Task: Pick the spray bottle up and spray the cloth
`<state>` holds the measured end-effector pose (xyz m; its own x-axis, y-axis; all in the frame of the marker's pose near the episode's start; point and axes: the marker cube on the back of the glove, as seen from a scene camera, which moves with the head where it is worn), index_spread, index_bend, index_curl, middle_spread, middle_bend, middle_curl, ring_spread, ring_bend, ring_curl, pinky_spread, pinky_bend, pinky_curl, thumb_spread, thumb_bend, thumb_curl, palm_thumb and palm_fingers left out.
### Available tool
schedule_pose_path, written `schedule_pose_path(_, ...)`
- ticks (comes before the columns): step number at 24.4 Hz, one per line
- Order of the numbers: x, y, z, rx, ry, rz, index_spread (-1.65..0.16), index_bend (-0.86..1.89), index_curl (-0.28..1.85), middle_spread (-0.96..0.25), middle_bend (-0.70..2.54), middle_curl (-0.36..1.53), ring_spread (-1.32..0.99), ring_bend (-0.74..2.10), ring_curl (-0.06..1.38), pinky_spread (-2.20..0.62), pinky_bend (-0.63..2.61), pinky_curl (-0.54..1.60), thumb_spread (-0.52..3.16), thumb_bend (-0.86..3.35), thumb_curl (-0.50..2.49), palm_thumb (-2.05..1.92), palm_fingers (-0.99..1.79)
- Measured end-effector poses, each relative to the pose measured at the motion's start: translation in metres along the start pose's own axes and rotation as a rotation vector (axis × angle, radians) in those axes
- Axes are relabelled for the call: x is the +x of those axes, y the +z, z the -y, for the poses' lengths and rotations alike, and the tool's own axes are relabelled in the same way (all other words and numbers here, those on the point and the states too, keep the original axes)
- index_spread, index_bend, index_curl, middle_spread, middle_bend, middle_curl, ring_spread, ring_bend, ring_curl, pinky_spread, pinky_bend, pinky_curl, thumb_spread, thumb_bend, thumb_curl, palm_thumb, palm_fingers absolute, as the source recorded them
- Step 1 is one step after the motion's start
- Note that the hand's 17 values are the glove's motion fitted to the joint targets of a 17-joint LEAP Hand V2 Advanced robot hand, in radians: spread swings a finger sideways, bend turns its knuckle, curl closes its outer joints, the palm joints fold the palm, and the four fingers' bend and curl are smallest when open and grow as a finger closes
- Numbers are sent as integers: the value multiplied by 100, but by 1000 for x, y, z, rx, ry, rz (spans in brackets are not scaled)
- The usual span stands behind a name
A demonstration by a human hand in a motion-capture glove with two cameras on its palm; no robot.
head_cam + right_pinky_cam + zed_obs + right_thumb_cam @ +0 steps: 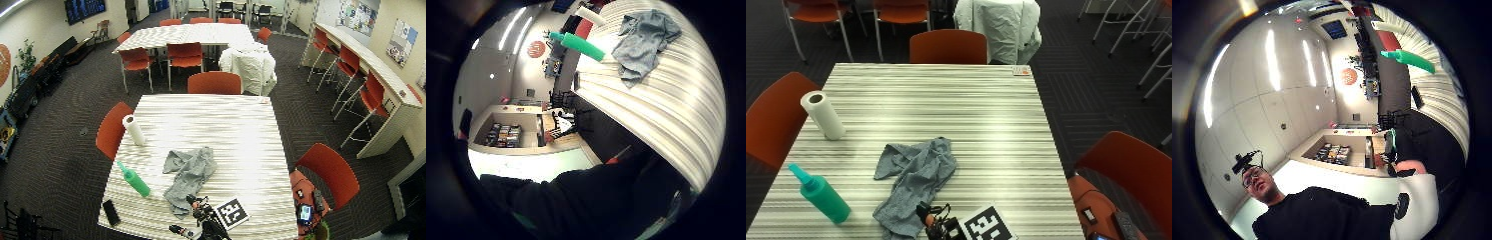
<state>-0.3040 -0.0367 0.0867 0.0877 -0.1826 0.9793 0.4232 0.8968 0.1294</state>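
Here, a teal spray bottle (pixel 820 196) is standing at the striped worktop's (pixel 946 100) left front corner, a paper towel roll (pixel 823 115) behind it, the crumpled grey cloth (pixel 916 182) lying alongside; the gloved hand's (pixel 936 225) finger state cannot be told.

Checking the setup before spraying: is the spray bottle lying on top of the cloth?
No. The spray bottle stands on the table beside the cloth, apart from it.
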Motion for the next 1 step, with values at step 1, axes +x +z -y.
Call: schedule_pose_path(1,1,0,1,-2,-2,-7,-33,14,27,-2,20,41,14,34,37,20,40,36,89,-2,58,100,9)
